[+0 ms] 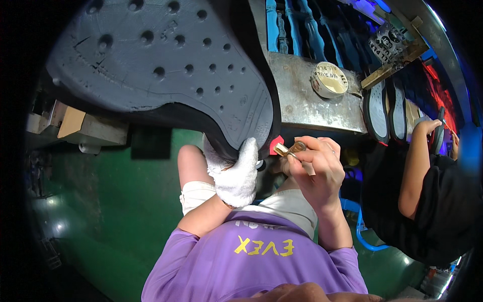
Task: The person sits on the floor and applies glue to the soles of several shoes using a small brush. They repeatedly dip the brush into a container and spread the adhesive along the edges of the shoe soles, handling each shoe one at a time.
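My left hand [235, 173], in a white knitted glove, grips the lower end of a large grey shoe sole [201, 95] with a black rim. The sole fills the upper left, very near, its dimpled face toward me. A small bright red patch [276, 144] shows at the sole's edge beside the glove. My bare right hand [318, 163] pinches a small metal tool [285, 150] with a flat pale end and a looped wire part; its exact kind is unclear. The tool's end meets the red patch, or lies just in front of it.
A round tub [329, 80] of cream-coloured stuff stands on the metal bench [317, 113]. Further right, several grey soles [377, 111] lean by a wooden bar [395, 60]. A co-worker's arm [416, 168] is close on the right. Cardboard boxes [93, 128] stand at left.
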`<state>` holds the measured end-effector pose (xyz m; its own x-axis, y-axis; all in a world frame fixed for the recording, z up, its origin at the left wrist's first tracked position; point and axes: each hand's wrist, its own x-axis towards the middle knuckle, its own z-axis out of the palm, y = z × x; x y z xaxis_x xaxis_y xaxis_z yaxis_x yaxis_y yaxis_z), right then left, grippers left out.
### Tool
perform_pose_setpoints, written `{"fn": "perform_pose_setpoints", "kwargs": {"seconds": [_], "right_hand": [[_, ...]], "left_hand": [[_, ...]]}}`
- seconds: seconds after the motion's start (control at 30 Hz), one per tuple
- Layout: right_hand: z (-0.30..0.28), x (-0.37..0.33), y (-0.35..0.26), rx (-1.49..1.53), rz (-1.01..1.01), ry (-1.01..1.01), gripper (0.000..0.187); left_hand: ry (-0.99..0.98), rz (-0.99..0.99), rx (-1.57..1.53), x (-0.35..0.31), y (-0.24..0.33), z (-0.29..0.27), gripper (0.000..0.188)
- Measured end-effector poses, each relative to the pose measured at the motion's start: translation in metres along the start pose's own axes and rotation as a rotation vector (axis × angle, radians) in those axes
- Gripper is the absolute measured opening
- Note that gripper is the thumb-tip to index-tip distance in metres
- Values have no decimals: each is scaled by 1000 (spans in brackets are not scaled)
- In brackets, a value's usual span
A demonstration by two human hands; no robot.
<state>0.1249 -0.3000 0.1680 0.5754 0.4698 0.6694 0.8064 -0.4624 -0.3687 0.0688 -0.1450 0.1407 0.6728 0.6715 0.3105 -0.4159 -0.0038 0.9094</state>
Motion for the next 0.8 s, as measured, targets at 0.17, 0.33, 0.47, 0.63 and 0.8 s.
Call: {"fn": "perform_pose_setpoints", "kwargs": {"seconds": [0.17,0.33,0.47,0.63,0.8], "right_hand": [[4,0,-5,-47,10,-29,23],[6,1,-3,-72,16,-1,23],[9,1,1,-73,33,46,20],[10,2,2,-62,93,48,18],[10,2,6,-100,105,51,19]], "left_hand": [[-83,-9,-138,-6,2,-7,29],[22,-73,48,-12,-12,-17,56],[3,-174,-75,-11,-10,-14,46],[-175,-410,-300,-2,12,-12,27],[-306,-521,-429,1,8,-14,32]]}}
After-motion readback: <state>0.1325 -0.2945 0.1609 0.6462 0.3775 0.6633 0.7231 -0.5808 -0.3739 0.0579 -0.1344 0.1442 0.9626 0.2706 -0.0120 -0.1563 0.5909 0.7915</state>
